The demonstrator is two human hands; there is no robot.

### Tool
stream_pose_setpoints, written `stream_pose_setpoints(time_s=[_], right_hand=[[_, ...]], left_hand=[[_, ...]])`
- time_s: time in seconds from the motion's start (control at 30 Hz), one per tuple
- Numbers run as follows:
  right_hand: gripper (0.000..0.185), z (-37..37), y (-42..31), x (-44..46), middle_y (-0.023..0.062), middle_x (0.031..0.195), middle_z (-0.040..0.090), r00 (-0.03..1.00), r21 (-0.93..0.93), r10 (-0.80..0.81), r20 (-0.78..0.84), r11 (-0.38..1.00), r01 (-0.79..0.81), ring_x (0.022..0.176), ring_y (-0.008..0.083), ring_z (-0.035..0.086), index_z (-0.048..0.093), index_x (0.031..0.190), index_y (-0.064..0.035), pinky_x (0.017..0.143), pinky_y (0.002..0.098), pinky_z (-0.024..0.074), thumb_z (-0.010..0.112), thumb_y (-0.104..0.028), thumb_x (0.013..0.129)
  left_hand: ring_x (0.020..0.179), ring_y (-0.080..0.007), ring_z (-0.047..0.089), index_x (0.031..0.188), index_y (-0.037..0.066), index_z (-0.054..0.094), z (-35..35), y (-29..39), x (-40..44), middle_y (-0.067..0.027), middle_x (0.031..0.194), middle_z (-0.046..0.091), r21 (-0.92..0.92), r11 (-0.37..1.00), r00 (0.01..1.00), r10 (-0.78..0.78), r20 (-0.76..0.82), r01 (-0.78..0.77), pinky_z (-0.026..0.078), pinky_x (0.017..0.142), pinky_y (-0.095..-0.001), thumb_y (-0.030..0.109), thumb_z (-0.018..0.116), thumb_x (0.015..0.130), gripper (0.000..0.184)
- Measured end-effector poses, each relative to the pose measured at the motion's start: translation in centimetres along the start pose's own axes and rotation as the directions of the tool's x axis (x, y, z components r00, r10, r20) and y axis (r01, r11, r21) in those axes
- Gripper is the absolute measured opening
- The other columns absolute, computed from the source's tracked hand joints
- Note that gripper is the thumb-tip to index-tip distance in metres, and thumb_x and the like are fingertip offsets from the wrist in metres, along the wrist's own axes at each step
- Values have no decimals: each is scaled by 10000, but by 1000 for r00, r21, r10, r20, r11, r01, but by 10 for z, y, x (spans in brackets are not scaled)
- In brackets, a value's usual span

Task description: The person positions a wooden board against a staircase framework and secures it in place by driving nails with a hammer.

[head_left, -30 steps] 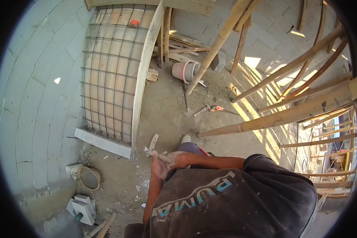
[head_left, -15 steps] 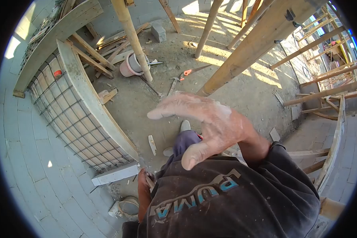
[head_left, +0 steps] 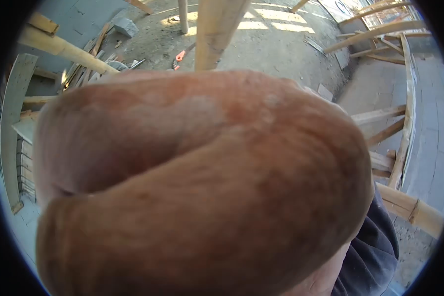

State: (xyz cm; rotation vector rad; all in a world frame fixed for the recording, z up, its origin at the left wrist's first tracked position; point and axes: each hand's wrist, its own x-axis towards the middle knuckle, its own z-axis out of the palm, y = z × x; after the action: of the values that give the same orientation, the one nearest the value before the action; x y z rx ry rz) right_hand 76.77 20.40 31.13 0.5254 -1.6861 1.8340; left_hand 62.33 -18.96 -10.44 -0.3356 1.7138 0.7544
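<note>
At the far left, a long pale wooden board (head_left: 18, 118) stands tilted, and a grid of thin dark steel bars (head_left: 26, 165) shows just beside its right edge, partly cut off by the hand. A yellowish round bamboo pole (head_left: 69, 52) slants down from the upper left toward the bare grey-brown dirt floor (head_left: 150, 44). Near the floor's far left corner, loose brown wooden strips (head_left: 90, 56) lie in a heap, and to their right a rough grey block (head_left: 126, 27) sits close to the pale grey block wall (head_left: 91, 17). Farther right on the floor is a small orange-handled saw (head_left: 179, 55), just above the hand's upper edge in view.

The right hand (head_left: 204, 177) fills the middle, very near the lens and blurred, with pale dust on its skin. Its digits curve round toward the left; whether they grasp anything cannot be told. The left hand is out of view, so its state cannot be told either.

Behind the right hand's upper edge rises a thick tan bamboo post (head_left: 221, 29), its foot hidden. Sunlit stripes cross the floor's far edge. At the right, a long pale timber (head_left: 408, 108) leans lengthwise, a thick bamboo piece (head_left: 414, 207) lies below it, and a dark grey sleeve (head_left: 372, 251) shows beside the hand.
</note>
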Motion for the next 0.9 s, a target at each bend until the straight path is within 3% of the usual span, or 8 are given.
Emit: stream_pose_setpoints(time_s=[0.27, 0.4, 0.5, 0.53, 0.67, 0.7, 0.73, 0.9], right_hand=[[493, 24, -3, -26, 170, 933, 666, 990, -76, 20, -142, 997, -31, 875, 287, 652, 646, 968, 28, 760, 378, 508, 818, -393, 778], [444, 26, -25, -51, 161, 877, 683, 944, -209, 181, -276, 947, -243, 822, 273, 669, 660, 913, 31, 719, 367, 519, 822, -363, 786], [412, 46, -15, -93, 155, 835, 695, 733, -279, 449, -512, 720, -636, 783, 262, 682, 671, 872, 33, 688, 358, 528, 826, -340, 791], [242, 62, -4, -103, 70, 765, 647, 634, -280, 516, -576, 604, -746, 698, 208, 639, 653, 842, -54, 614, 339, 478, 788, -253, 815], [220, 123, 30, -95, 79, 725, 626, 453, 47, 802, -389, 508, -860, 676, 235, 629, 621, 888, -44, 625, 372, 469, 742, -226, 868], [251, 132, 38, -85, 86, 724, 620, 524, 79, 781, -340, 579, -812, 677, 236, 633, 601, 948, -38, 626, 379, 471, 717, -253, 887], [245, 140, 43, -73, 96, 736, 628, 497, 190, 835, -235, 541, -819, 689, 242, 644, 586, 1003, -37, 634, 391, 477, 681, -240, 906], [289, 165, 35, 6, 118, 756, 624, 726, 179, 640, -250, 768, -615, 692, 248, 651, 523, 1114, 6, 660, 396, 511, 567, -231, 954]], left_hand=[[582, -217, 539, 846, 112, 564, -18, 22, 20, -57, 677, 523, 173, 983, 996, 45, 78, -58, 486, 602, -321, 344, 649, 876, 249], [606, -230, 551, 860, 100, 568, -24, 29, 24, -72, 697, 537, 247, 964, 991, 76, 108, -101, 489, 619, -332, 346, 652, 871, 260], [624, -239, 560, 870, 92, 572, -31, 37, 24, -83, 713, 547, 290, 949, 989, 90, 116, -121, 490, 631, -341, 348, 654, 868, 269], [630, -243, 563, 874, 89, 573, -34, 40, 23, -87, 718, 550, 303, 945, 989, 92, 118, -124, 491, 635, -344, 349, 655, 867, 273], [654, -255, 575, 888, 78, 578, -41, 48, 20, -102, 739, 564, 352, 924, 985, 106, 133, -147, 493, 652, -355, 352, 658, 863, 287], [660, -259, 578, 892, 75, 579, -42, 48, 20, -105, 744, 568, 361, 921, 985, 107, 135, -149, 494, 656, -358, 352, 659, 862, 290], [666, -262, 581, 895, 72, 580, -42, 49, 22, -109, 749, 571, 374, 914, 984, 109, 144, -156, 494, 660, -361, 353, 660, 861, 294], [696, -278, 596, 913, 58, 586, -46, 57, 38, -128, 775, 588, 447, 877, 976, 94, 199, -175, 497, 681, -375, 356, 663, 855, 314]])
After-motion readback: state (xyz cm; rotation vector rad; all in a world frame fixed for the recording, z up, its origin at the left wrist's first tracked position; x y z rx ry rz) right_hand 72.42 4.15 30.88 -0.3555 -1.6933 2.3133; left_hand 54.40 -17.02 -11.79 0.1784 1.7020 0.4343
